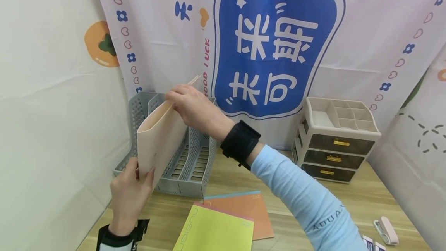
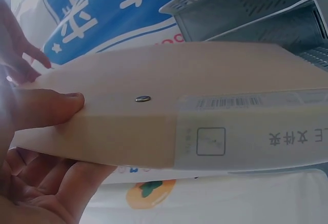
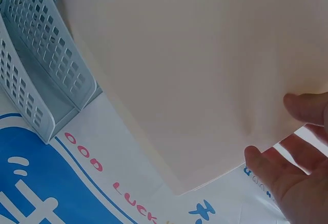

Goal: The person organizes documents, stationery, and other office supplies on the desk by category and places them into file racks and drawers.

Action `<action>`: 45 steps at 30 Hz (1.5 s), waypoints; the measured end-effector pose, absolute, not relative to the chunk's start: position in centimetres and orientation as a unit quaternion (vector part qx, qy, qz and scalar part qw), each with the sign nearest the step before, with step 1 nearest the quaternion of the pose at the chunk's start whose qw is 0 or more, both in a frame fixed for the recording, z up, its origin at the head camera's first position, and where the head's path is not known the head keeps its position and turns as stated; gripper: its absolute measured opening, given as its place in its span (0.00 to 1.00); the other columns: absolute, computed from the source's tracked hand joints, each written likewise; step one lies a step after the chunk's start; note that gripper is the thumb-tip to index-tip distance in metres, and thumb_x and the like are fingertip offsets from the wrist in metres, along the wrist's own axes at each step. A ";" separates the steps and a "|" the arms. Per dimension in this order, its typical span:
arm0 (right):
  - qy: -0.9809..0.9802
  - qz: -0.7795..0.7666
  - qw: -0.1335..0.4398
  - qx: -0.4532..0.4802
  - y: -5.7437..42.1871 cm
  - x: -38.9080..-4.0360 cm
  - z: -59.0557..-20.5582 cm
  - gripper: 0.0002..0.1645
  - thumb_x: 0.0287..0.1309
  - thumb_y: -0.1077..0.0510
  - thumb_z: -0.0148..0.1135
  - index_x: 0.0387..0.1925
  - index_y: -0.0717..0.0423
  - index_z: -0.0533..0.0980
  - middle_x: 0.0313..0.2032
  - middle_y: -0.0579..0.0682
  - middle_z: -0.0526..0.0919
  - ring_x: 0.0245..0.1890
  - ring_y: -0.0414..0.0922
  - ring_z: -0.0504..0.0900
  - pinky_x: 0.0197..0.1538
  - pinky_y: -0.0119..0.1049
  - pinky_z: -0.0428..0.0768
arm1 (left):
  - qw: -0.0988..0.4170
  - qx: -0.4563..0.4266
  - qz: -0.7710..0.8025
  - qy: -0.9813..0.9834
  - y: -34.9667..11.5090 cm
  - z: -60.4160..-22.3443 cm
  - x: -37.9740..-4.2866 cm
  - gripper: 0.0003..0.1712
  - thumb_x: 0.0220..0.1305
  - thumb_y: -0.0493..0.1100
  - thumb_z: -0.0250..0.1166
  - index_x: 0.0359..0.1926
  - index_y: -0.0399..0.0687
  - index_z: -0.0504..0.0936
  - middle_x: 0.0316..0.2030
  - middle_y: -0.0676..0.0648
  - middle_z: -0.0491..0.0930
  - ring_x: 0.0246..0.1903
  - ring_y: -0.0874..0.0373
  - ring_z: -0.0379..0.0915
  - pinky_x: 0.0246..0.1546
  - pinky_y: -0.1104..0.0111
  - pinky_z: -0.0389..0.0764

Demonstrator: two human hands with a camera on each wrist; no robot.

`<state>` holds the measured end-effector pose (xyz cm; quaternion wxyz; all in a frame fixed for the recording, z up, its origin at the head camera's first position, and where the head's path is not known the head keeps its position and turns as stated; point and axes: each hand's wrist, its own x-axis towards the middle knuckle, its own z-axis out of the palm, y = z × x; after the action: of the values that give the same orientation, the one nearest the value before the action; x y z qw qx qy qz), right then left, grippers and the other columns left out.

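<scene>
A cream file folder (image 1: pixel 158 142) stands tilted above a grey perforated file rack (image 1: pixel 181 187). My left hand (image 1: pixel 130 193) grips its lower near end, thumb on one face and fingers on the other, as the left wrist view also shows. My right hand (image 1: pixel 195 107) holds the top edge toward the far end; in the right wrist view its thumb and fingers pinch the folder's edge. A printed label (image 2: pixel 246 126) with a barcode and a small metal eyelet (image 2: pixel 143 99) show on the folder. The folder hides part of the rack's left compartments.
A yellow-green notebook (image 1: pixel 219 227) overlaps an orange notebook (image 1: pixel 259 212) in front of the rack. A white organizer with dark drawers (image 1: pixel 341 144) stands at the right back. A pink and white gadget (image 1: pixel 386 231) lies at the right edge. Printed cloth (image 1: pixel 366 30) hangs behind.
</scene>
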<state>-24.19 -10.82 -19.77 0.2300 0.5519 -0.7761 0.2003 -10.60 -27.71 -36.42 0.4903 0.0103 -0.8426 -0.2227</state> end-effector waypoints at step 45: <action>-0.797 0.140 0.218 0.545 -12.8 -26.0 -21.4 0.30 0.68 0.60 0.59 0.70 0.52 0.67 0.70 0.54 0.70 0.74 0.49 0.63 0.78 0.38 0.54 | 0.445 0.037 -0.283 -0.849 -30.0 -38.1 -18.7 0.23 0.53 0.29 0.73 0.51 0.29 0.76 0.44 0.26 0.83 0.28 0.36 0.85 0.24 0.47 0.84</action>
<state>-26.04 -12.82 -21.38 0.2184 0.5451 -0.7973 0.1398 -18.65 -30.02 -38.13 0.4453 0.0371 -0.8487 -0.2829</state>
